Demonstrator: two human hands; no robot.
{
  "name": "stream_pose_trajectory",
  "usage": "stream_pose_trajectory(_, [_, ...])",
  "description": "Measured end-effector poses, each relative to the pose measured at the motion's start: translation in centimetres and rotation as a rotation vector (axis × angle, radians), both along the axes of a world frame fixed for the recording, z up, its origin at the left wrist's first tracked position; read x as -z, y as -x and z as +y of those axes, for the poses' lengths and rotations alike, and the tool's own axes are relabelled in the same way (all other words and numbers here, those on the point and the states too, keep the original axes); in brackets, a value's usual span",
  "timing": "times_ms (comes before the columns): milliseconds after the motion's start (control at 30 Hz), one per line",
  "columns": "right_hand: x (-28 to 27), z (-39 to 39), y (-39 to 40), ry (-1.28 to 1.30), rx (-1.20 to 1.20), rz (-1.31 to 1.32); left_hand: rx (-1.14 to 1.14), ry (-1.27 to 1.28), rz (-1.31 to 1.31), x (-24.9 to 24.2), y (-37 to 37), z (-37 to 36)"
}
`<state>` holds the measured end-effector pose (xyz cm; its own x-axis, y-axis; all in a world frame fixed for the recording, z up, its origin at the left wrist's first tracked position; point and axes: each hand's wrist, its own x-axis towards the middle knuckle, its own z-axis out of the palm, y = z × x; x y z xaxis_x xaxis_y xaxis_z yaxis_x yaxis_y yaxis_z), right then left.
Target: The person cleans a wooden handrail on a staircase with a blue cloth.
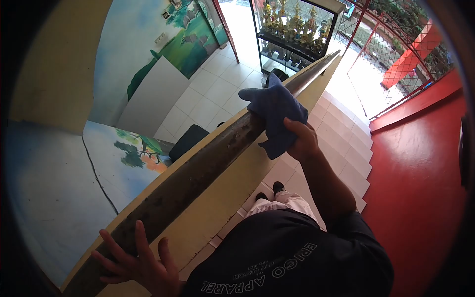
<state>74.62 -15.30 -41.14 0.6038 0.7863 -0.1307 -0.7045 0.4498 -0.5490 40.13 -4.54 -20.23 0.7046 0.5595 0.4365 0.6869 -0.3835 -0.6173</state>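
Observation:
A dark, worn round handrail [198, 171] runs diagonally along the top of a cream low wall [217, 198]. My right hand [303, 141] is closed on a blue cloth [279, 111], which is draped over the rail at its middle stretch. The thumb shows on top of the cloth; the other fingers are mostly hidden by it. At the near end, my left hand [141, 267] lies against the rail with its fingers spread, holding nothing.
Pale tiled steps [341, 143] descend on the right beside a red wall [420, 163]. A glass case of trophies [297, 29] stands beyond the rail's far end. Left of the low wall are a painted mural [143, 54], a grey panel [156, 94] and a dark chair back [189, 141].

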Motion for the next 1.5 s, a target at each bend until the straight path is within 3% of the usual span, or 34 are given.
stream_pose_trajectory(33, [-0.1, -0.6, -0.7, -0.066, -0.021, 0.055, 0.017, 0.024, -0.017, -0.1, -0.2, -0.3])
stream_pose_trajectory(67, [0.4, -1.2, -1.4, -0.348, -0.124, 0.080, 0.037, 0.048, -0.032, -0.3, -0.3, -0.6])
stream_pose_trajectory(200, [-4.8, -4.8, 2.3, -0.278, 0.109, -0.009, 0.006, 0.136, -0.081, -0.9, -0.6, -1.1])
stream_pose_trajectory(300, [-5.9, -7.3, 4.8, -0.347, 0.057, -0.016, 0.257, 0.213, -0.276, -0.7, 0.6, -1.1])
stream_pose_trajectory(333, [-6.2, -7.9, 5.6, -0.343, 0.055, -0.019, 0.434, 0.186, -0.323, -0.5, 1.7, -0.9])
stream_pose_trajectory(400, [-6.4, -9.0, 7.2, -0.346, 0.056, -0.029, 1.000, 0.560, -0.443, 1.8, 2.7, 0.1])
stream_pose_trajectory(467, [-6.4, -10.3, 8.7, -0.354, 0.050, -0.029, 1.283, 1.086, -0.502, 2.9, 1.4, -0.3])
stream_pose_trajectory(533, [-5.8, -11.6, 9.9, -0.400, 0.023, -0.026, 1.150, 1.631, -0.609, 5.1, -1.9, -1.7])
stream_pose_trajectory(633, [-5.5, -13.0, 12.0, -0.471, -0.001, -0.010, 0.756, 2.103, -1.076, 11.7, -5.4, -2.9])
stream_pose_trajectory(733, [-7.7, -13.2, 15.0, -0.459, 0.074, -0.020, 0.735, 2.260, -0.995, 14.7, -7.1, -3.7])
stream_pose_trajectory(800, [-8.3, -13.6, 16.1, -0.484, 0.103, -0.079, 0.496, 2.506, -0.838, 15.2, -7.7, -4.1])
stream_pose_trajectory(867, [-7.4, -14.6, 16.5, -0.539, 0.082, -0.133, 0.389, 2.626, -0.864, 14.9, -7.7, -4.8])
stream_pose_trajectory(933, [-6.3, -15.7, 16.7, -0.540, 0.093, -0.177, 0.430, 2.631, -1.086, 13.7, -7.2, -5.4])
stream_pose_trajectory(1133, [-7.8, -18.3, 17.3, -0.157, 0.229, -0.224, 0.619, 2.399, -1.030, 12.8, -6.9, -5.2])
stream_pose_trajectory(1300, [-8.1, -19.1, 17.9, 0.265, 0.365, -0.288, 0.601, 2.486, -1.026, 12.5, -7.2, -5.1])
stream_pose_trajectory(1500, [-9.0, -18.8, 18.8, 0.272, 0.310, -0.220, 0.351, 2.835, -0.886, 13.3, -7.2, -3.3])
